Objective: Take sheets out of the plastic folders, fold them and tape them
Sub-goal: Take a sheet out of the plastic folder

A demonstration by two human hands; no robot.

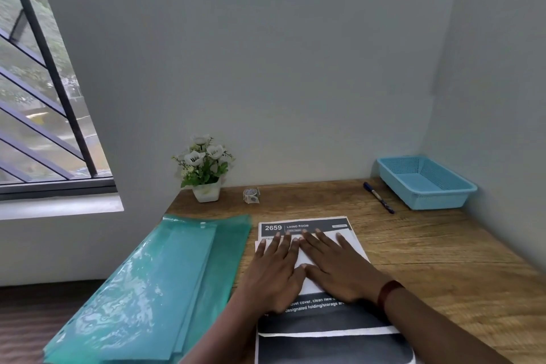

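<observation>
In the head view, a person is pressing both hands flat on a folded white sheet (307,254) that is lying on a stack of printed sheets (304,227) on the wooden tabletop (428,260). The left hand (274,269) is lying open with its fingers spread over the left part of the fold, and the right hand (336,266) is lying open beside it, forefingers nearly touching; neither is gripping anything, both are only bearing down. The green plastic folders (153,284) are lying in a fanned pile just left of the sheets, overhanging the tabletop's edge. The tape roll (251,195) is standing well apart toward the wall, near a small potted plant (205,168), while a pen (378,197) and an empty blue basket (425,183) are sitting at the far right. The step in hand appears to be flattening the fold; doing it well probably means checking that the edges are lining up before sliding the palms outward from the middle to sharpen the crease, then keeping one hand holding the sheet shut while the other is reaching for the tape, since a released fold could spring open.
</observation>
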